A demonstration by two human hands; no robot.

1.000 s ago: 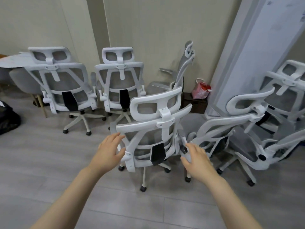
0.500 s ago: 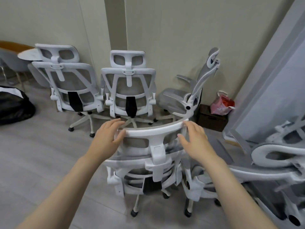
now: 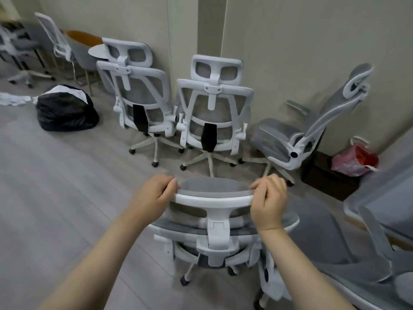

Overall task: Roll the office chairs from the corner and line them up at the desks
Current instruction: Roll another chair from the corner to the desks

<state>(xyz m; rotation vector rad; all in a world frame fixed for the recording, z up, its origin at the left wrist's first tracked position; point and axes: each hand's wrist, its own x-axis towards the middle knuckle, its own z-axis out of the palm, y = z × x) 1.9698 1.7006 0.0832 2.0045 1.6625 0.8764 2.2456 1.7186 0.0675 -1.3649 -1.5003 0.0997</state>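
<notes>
A white office chair with grey mesh (image 3: pixel 215 233) stands right below me, its back toward me. My left hand (image 3: pixel 154 194) grips the left end of its headrest and my right hand (image 3: pixel 268 203) grips the right end. Against the wall ahead stand two more white chairs, one on the left (image 3: pixel 136 95) and one in the middle (image 3: pixel 214 113), both with their backs to me. A third chair (image 3: pixel 308 133) sits to their right, turned sideways and reclined. Another chair (image 3: pixel 366 260) crowds in at the lower right, only partly in view.
A full black bag (image 3: pixel 66 110) lies on the grey plank floor at the left. A red-and-pink plastic bag (image 3: pixel 355 161) rests on a dark box (image 3: pixel 326 175) by the right wall. More chairs and a small round table (image 3: pixel 98 51) stand far left.
Both hands went from open near the chair's back to closed around the headrest ends. The chair now sits closer under me and the view has turned left.
</notes>
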